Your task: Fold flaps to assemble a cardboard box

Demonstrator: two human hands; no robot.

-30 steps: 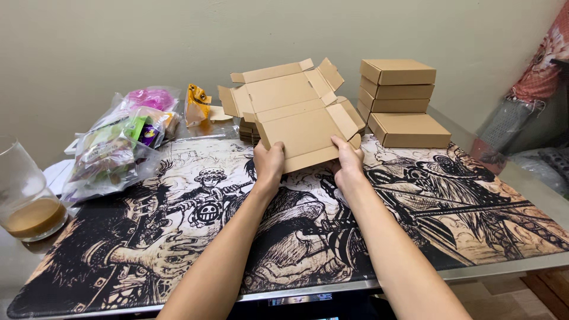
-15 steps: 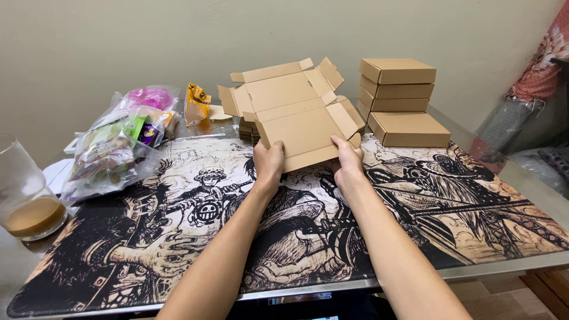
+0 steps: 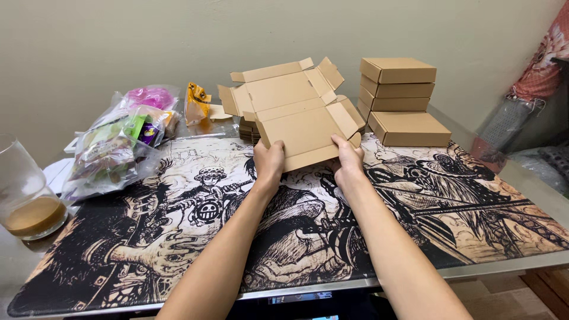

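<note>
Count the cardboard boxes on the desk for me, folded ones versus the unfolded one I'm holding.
Closed folded boxes: 4, three in the stack and one single box on the desk mat.
Unfolded box blank: 1, held by the left hand and right hand.
Total: 5. Flat pieces behind the blank are too hidden to count.

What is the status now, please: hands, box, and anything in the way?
Both hands, left hand and right hand, grip unfolded cardboard box by near edge. Flaps open. Finished boxes stacked right, apart.

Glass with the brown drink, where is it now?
Head view: the glass stands at the far left table edge, off the printed mat, left of the plastic bag.
</note>
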